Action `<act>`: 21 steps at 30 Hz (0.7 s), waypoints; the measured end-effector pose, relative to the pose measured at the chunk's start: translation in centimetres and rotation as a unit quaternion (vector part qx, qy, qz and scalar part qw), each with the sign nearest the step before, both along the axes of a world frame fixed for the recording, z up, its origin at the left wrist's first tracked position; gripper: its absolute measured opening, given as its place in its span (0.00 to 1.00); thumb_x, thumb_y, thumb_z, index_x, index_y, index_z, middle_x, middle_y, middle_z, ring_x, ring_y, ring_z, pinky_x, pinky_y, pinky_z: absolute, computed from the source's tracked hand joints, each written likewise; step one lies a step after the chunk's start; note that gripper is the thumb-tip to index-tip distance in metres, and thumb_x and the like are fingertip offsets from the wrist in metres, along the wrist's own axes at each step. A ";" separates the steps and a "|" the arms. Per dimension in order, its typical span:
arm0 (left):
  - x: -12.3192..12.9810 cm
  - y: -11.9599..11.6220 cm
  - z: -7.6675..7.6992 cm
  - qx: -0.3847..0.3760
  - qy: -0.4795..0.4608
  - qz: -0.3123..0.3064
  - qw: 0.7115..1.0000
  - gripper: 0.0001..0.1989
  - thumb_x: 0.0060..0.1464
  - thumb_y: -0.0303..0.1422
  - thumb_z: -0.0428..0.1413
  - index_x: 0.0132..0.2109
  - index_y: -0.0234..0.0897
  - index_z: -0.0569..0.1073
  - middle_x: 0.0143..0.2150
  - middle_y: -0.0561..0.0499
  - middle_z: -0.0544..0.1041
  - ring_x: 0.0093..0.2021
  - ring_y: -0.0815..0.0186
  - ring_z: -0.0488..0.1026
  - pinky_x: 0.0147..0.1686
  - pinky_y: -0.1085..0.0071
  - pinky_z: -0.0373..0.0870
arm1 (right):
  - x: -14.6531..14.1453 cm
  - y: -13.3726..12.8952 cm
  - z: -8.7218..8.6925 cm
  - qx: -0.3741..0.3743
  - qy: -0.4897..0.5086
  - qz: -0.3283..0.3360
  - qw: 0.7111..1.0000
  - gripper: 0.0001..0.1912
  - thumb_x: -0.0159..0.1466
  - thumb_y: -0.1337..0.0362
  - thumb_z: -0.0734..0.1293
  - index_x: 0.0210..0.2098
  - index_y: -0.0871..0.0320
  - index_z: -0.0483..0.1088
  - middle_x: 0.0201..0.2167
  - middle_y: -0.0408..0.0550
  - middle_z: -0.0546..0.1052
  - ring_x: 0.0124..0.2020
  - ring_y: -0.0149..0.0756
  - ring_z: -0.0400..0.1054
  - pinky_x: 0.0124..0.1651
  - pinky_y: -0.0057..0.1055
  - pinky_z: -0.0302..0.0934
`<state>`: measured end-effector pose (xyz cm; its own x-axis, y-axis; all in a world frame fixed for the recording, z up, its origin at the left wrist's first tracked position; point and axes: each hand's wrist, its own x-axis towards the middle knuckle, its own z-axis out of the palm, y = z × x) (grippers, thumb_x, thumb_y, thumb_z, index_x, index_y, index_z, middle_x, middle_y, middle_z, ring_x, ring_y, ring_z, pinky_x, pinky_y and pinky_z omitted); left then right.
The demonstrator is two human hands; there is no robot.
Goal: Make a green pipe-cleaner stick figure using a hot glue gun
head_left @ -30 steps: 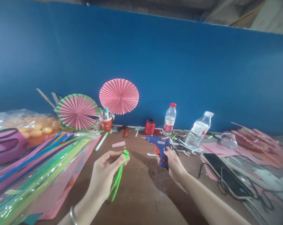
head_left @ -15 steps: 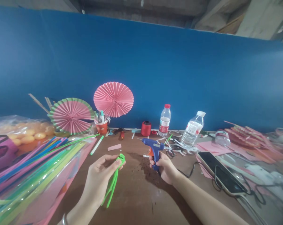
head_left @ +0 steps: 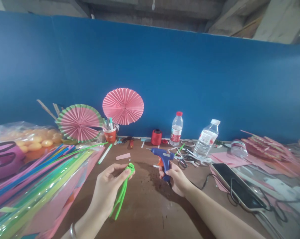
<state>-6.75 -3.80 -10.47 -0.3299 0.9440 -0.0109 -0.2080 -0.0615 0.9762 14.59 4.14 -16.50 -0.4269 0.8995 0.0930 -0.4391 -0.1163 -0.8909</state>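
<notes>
Between the thumb and fingers of my left hand (head_left: 112,179) is a bundle of green pipe cleaners (head_left: 121,197), coiled at the top with loose ends hanging down. My right hand (head_left: 176,179) is wrapped round the handle of a blue hot glue gun (head_left: 163,157) with an orange trigger. Its nozzle points left, above the brown table (head_left: 145,212), and stands apart from the green coil. A dark cord (head_left: 202,186) runs off to the right behind my right wrist.
Bagged pipe cleaners (head_left: 47,176) cover the left side. Behind stand a cup of markers (head_left: 110,135), pink paper fans (head_left: 123,107), a red container (head_left: 156,137) and water bottles (head_left: 206,139). Scissors (head_left: 183,163) and paper scraps lie past the glue gun. A phone (head_left: 237,186) with cables is at right.
The whole view has shifted slightly, so the things on the table appear a little further right. Both hands keep their hold on the pipe cleaners and the glue gun.
</notes>
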 end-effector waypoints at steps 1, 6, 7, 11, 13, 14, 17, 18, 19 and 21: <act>-0.1 0.0 -0.1 0.002 -0.001 -0.005 1.000 0.13 0.38 0.32 0.63 0.33 0.31 0.72 0.29 0.46 0.79 0.32 0.64 0.76 0.36 0.73 0.70 | 0.0 0.0 0.0 -0.006 0.006 0.001 1.000 0.13 0.48 0.74 0.59 0.34 0.59 0.64 0.29 0.43 0.68 0.26 0.27 0.61 0.33 0.27 0.58; -0.4 0.1 -0.7 0.008 0.006 -0.013 1.000 0.12 0.41 0.32 0.62 0.35 0.32 0.72 0.30 0.47 0.79 0.33 0.64 0.76 0.37 0.72 0.70 | 0.4 -0.1 -0.4 -0.070 0.069 0.031 0.995 0.10 0.51 0.69 0.62 0.35 0.58 0.63 0.23 0.42 0.67 0.21 0.26 0.59 0.28 0.27 0.56; -0.4 0.1 -0.8 0.010 0.009 -0.015 1.000 0.12 0.41 0.32 0.61 0.35 0.32 0.72 0.31 0.47 0.79 0.33 0.64 0.76 0.38 0.72 0.69 | 0.5 -0.2 -0.4 -0.077 0.076 0.044 0.993 0.10 0.52 0.67 0.63 0.35 0.59 0.63 0.22 0.41 0.66 0.20 0.26 0.58 0.26 0.26 0.55; -0.4 0.1 -0.9 0.015 0.014 -0.012 1.000 0.11 0.41 0.31 0.61 0.34 0.33 0.72 0.31 0.48 0.79 0.33 0.65 0.75 0.38 0.72 0.69 | 0.5 -0.7 -0.3 -0.071 0.094 0.093 0.989 0.13 0.51 0.64 0.65 0.36 0.60 0.65 0.19 0.39 0.63 0.18 0.24 0.54 0.24 0.24 0.52; -0.3 0.1 -0.8 0.017 0.010 -0.007 1.000 0.11 0.41 0.31 0.62 0.34 0.33 0.72 0.30 0.49 0.79 0.34 0.65 0.75 0.38 0.72 0.69 | 0.4 -1.2 0.0 -0.064 0.094 0.113 0.987 0.13 0.49 0.64 0.66 0.34 0.61 0.65 0.18 0.38 0.62 0.18 0.23 0.54 0.23 0.24 0.52; -0.2 0.1 -0.8 0.019 0.008 -0.005 1.000 0.11 0.40 0.31 0.62 0.33 0.33 0.72 0.30 0.49 0.78 0.33 0.65 0.75 0.37 0.72 0.69 | 0.3 -1.4 0.2 -0.066 0.092 0.124 0.986 0.12 0.49 0.63 0.67 0.32 0.60 0.65 0.18 0.38 0.61 0.17 0.23 0.54 0.23 0.24 0.52; 0.0 0.0 -0.7 0.027 0.021 0.011 0.999 0.10 0.39 0.31 0.62 0.32 0.33 0.73 0.29 0.50 0.78 0.32 0.67 0.74 0.35 0.76 0.69 | -0.1 -2.4 0.8 -0.080 0.088 0.158 0.980 0.10 0.49 0.62 0.67 0.29 0.60 0.64 0.19 0.38 0.61 0.16 0.22 0.53 0.20 0.22 0.52; 0.1 -0.1 -0.8 0.029 0.034 0.019 0.999 0.09 0.39 0.31 0.62 0.31 0.34 0.74 0.28 0.51 0.78 0.32 0.68 0.74 0.33 0.77 0.69 | -0.3 -2.8 1.0 -0.082 0.086 0.166 0.979 0.10 0.49 0.61 0.67 0.28 0.60 0.64 0.20 0.38 0.61 0.15 0.21 0.53 0.19 0.22 0.52; 0.1 -0.1 -0.8 0.030 0.051 0.026 0.998 0.08 0.39 0.31 0.62 0.31 0.34 0.74 0.28 0.51 0.78 0.31 0.68 0.74 0.32 0.78 0.68 | -0.5 -3.1 1.1 -0.080 0.083 0.170 0.979 0.11 0.50 0.60 0.67 0.28 0.60 0.64 0.21 0.38 0.62 0.14 0.20 0.52 0.18 0.22 0.52; 0.2 -0.3 -0.8 0.030 0.088 0.033 0.995 0.08 0.40 0.31 0.62 0.31 0.35 0.74 0.28 0.51 0.78 0.32 0.68 0.73 0.33 0.79 0.68 | -0.9 -3.8 1.3 -0.052 0.072 0.157 0.984 0.12 0.50 0.59 0.67 0.28 0.61 0.64 0.26 0.41 0.64 0.14 0.19 0.54 0.17 0.22 0.52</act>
